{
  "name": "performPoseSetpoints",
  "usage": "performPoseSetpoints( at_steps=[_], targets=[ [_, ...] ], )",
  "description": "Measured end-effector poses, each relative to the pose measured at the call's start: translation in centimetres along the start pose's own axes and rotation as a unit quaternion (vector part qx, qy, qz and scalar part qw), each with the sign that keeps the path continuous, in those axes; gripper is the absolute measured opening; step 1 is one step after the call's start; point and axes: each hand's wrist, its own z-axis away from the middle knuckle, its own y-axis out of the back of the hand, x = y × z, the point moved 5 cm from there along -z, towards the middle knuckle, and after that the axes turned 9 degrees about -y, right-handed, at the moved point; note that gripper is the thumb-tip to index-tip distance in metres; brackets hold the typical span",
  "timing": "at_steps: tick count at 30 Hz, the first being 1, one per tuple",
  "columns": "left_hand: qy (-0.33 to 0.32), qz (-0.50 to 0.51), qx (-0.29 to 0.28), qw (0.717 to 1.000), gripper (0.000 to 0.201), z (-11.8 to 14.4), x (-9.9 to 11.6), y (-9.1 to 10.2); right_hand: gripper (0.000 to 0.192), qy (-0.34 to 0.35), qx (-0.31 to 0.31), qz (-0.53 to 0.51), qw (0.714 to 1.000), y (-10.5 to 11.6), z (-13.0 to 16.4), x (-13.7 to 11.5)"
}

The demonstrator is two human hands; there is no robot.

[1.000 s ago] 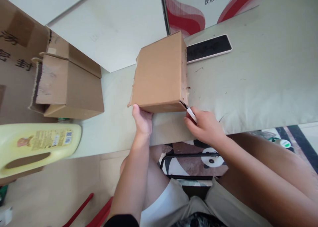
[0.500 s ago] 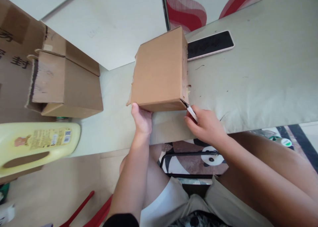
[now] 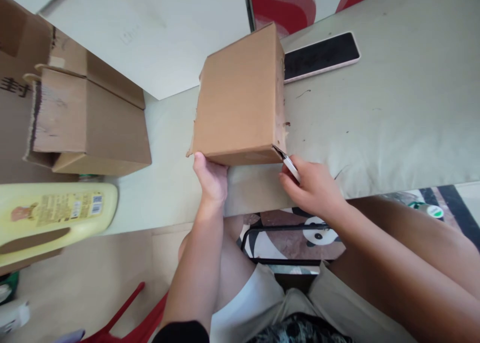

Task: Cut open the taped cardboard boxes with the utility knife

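- Fingers (image 3: 289, 184) of my right hand (image 3: 315, 188) wrap around a white-handled cutter (image 3: 291, 169), thumb and forefinger pinching it, its dark tip at the near-right corner of a cardboard box (image 3: 236, 100).
- At the opposite near corner, my left hand (image 3: 213, 182) grips the same box, thumb (image 3: 200, 164) against its lower edge; the other fingers are hidden, and I cannot tell whether they are spread or together.
- Before me, the box sits over a pale, cloth-like surface (image 3: 393, 128), tilted slightly in my view, its left edge ragged and its right face scuffed and torn.
- To my left, a yellow jug (image 3: 107, 203) shows its printed label and handle opening, well apart from my hands.
- Behind it, a second carton (image 3: 118, 128) displays a torn, open left end.
- Just beyond the box, to the right, a phone (image 3: 322, 55) lies with its black screen up, one end out of sight behind the cardboard.
- Farthest off, a white panel (image 3: 150, 33) stands next to a red-and-white printed case (image 3: 281, 5).
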Motion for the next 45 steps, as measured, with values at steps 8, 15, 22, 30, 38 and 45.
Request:
performPoseSetpoints(
  at_steps=[8, 15, 22, 30, 38, 45],
  targets=[
    [0.003, 0.004, -0.008, 1.000, 0.076, 0.16, 0.30, -0.31, 0.017, -0.001, 0.005, -0.008, 1.000, -0.05, 0.09, 0.16],
    [0.000, 0.002, -0.011, 1.000, 0.077, 0.11, 0.26, -0.34, 0.016, -0.003, -0.002, -0.005, 1.000, -0.06, 0.11, 0.16],
    [0.002, -0.006, -0.002, 1.000, 0.074, 0.12, 0.10, -0.05, 0.017, 0.005, 0.011, -0.003, 1.000, -0.04, 0.08, 0.12],
    [0.004, -0.010, -0.003, 1.000, 0.077, -0.01, -0.01, 0.03, 0.018, 0.008, 0.013, -0.002, 1.000, -0.03, 0.06, 0.12],
    [0.003, -0.007, 0.002, 1.000, 0.077, 0.09, 0.17, -0.22, 0.019, -0.007, 0.000, -0.003, 1.000, -0.10, 0.14, 0.16],
    [0.003, -0.004, 0.005, 1.000, 0.080, 0.02, 0.17, -0.18, 0.019, -0.005, 0.002, -0.004, 1.000, 0.03, 0.14, -0.05]
  ],
)
